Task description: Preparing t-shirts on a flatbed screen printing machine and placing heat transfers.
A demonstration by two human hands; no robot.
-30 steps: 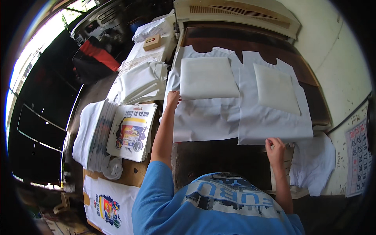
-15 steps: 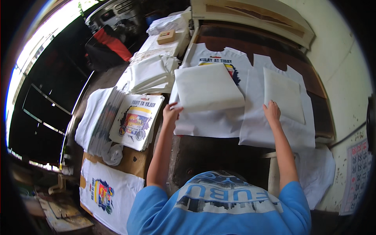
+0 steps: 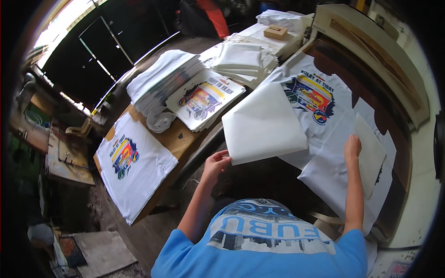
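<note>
Dim workshop, two white shirts on the brown press bed (image 3: 354, 69) at right.
Here the left hand (image 3: 217, 166) pinches the near-left corner of a white sheet (image 3: 264, 125), lifted left of a colourful print (image 3: 314, 96); the right hand's (image 3: 352, 147) grip clasps the left edge of another sheet (image 3: 369, 157), above the right-hand shirt.

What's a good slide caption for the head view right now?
Left hand holds a white sheet by one corner; right hand is at a second sheet, near a printed white shirt.
</note>
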